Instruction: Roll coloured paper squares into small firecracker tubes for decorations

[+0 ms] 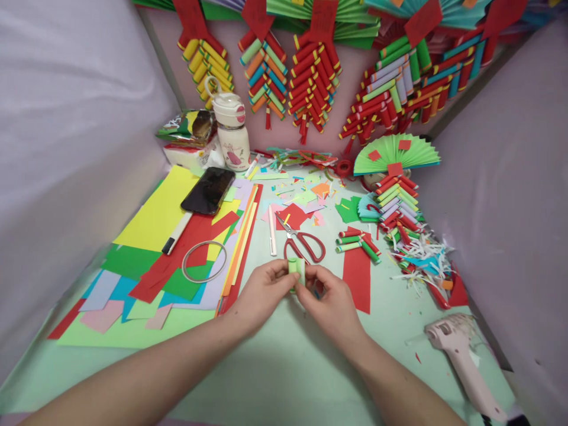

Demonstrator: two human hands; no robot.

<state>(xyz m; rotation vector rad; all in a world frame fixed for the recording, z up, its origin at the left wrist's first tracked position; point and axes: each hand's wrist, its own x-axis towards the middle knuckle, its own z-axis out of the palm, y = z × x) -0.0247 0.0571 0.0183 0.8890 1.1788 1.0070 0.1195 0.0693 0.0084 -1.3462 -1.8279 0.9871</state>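
Pale cloth (80, 118) is flanking the bench (275, 378) on both sides, and strings of paper tubes (312, 83) are hanging along the back wall. Near the middle of the bench, just in front of the scissors (290, 235), a small light green paper piece (293, 266) is sitting raised between the person's two hands. The left hand (268, 290) is pinching it from the left between thumb and fingers; the right hand (329, 294) is doing the same from the right. Its left part is looking curved and its right part flatter and paler, so the step in hand is seemingly one of rolling or shaping the paper. To my judgement, the next move is calling for light, even thumb pressure, with the edges lining up and the curl not springing loose. Beside the right hand, a red paper strip (356, 287) is lying flat, with a small cluster of red and green tubes (350, 244) resting at its far end. Coloured sheets (133, 260) are spreading across the left side, while a glue gun (464, 367) is lying well apart at the right.
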